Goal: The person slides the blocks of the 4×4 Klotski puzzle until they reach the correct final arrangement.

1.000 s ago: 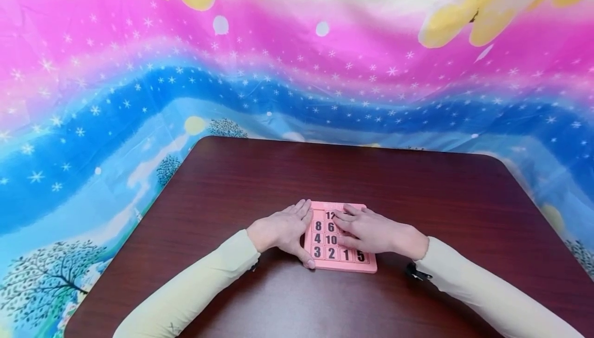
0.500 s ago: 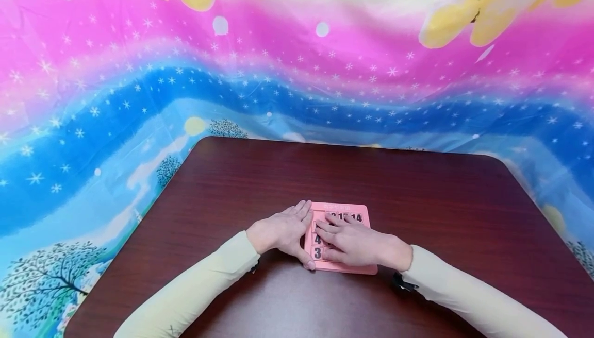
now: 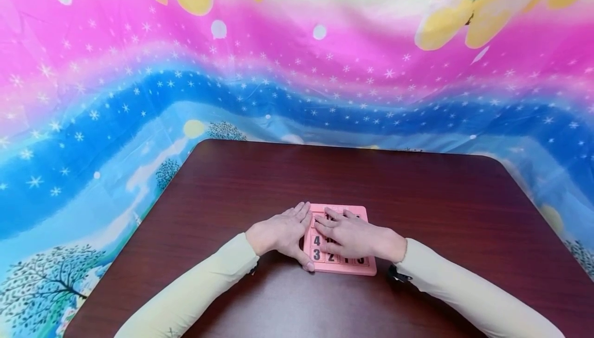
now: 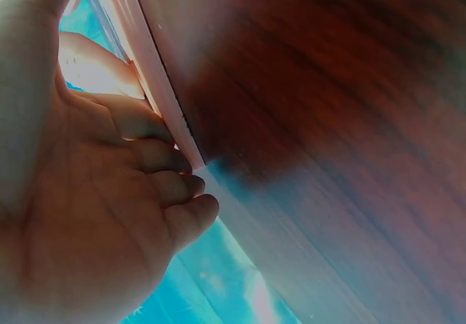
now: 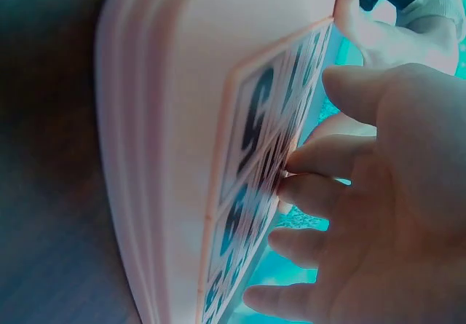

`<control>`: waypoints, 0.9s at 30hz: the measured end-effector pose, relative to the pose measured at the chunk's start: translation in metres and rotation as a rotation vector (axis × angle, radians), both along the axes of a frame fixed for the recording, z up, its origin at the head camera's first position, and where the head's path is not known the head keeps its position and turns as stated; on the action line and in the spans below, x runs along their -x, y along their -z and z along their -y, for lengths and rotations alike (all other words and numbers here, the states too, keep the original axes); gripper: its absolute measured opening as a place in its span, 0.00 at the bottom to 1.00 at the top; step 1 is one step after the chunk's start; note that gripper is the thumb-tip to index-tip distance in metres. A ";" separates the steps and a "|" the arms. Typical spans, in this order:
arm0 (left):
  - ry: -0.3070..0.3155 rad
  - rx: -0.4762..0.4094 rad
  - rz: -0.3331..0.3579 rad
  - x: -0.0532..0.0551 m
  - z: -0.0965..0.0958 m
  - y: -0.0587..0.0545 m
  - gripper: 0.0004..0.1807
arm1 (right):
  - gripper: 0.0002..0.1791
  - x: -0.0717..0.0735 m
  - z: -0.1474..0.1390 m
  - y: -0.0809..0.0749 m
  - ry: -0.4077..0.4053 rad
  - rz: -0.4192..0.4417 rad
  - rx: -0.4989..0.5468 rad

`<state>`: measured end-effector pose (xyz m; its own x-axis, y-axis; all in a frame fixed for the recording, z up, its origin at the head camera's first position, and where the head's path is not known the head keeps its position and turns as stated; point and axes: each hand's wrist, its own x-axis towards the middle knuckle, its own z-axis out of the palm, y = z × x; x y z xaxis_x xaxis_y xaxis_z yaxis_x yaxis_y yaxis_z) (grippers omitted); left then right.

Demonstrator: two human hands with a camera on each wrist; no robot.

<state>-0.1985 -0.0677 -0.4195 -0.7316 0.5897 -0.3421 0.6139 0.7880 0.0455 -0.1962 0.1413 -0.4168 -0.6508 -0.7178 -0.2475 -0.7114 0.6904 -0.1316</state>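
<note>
A pink number slide puzzle (image 3: 317,248) lies on the dark wooden table (image 3: 260,178). My left hand (image 3: 280,231) rests along its left edge, fingers extended toward the far corner and thumb at the near one. In the left wrist view, the fingertips of the left hand (image 4: 109,171) touch the puzzle's side wall (image 4: 160,84). Spread over the tiles is my right hand (image 3: 355,236), covering most of the upper rows. The right wrist view has the fingertips of the right hand (image 5: 378,193) on or just above the numbered face (image 5: 251,142); nothing is gripped there.
Behind the table hangs a pink and blue patterned cloth (image 3: 297,70) with snowflakes and trees. Both forearms wear pale sleeves (image 3: 199,281), and a black device (image 3: 399,274) shows under the right wrist.
My right hand has slid left across the puzzle, dipped toward the near rows, then shifted slightly away again. The left hand stays at the left edge.
</note>
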 end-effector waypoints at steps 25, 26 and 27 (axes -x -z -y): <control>0.003 -0.011 -0.017 -0.001 0.001 0.001 0.73 | 0.35 -0.034 -0.015 0.004 -0.087 -0.086 0.071; 0.002 -0.011 -0.016 -0.001 0.001 0.000 0.73 | 0.35 -0.038 -0.015 0.004 -0.094 -0.084 0.081; -0.001 -0.012 -0.014 -0.001 0.001 0.000 0.73 | 0.36 -0.041 -0.016 0.004 -0.100 -0.080 0.088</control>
